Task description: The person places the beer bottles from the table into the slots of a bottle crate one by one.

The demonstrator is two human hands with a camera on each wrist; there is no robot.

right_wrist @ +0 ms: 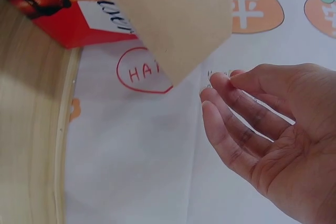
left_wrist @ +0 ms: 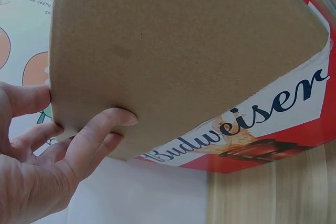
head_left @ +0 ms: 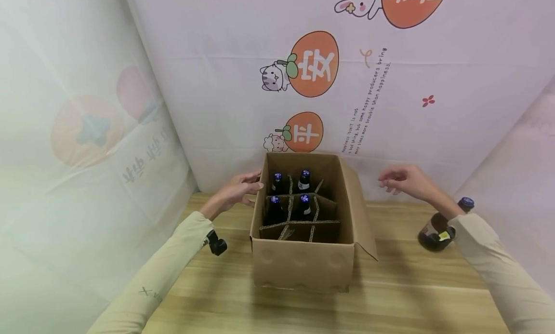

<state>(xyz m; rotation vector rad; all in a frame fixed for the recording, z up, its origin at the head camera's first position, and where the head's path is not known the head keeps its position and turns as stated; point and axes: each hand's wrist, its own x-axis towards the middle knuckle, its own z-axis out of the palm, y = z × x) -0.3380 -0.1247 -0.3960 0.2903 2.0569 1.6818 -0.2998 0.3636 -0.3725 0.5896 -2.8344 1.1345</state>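
Observation:
A cardboard box [head_left: 303,266] stands open-topped on the table, its printed side reading "Budweiser". Several dark bottles with blue caps, such as one bottle [head_left: 305,206], stand upright between cardboard dividers [head_left: 289,222] in its rear and middle left compartments. My left hand [head_left: 237,189] touches the box's rear left corner, fingers resting against the left flap [left_wrist: 173,40]. To the right of the box, my right hand [head_left: 407,180] hovers in the air, loosely bent, holding nothing. The right flap [head_left: 361,211] hangs outward, apart from that hand.
Another dark bottle [head_left: 435,230] stands on the wooden table [head_left: 412,295] at the right, partly hidden by my right forearm. Close behind the box rises a white printed cloth [head_left: 243,98]. Similar cloth [head_left: 78,218] borders the left side.

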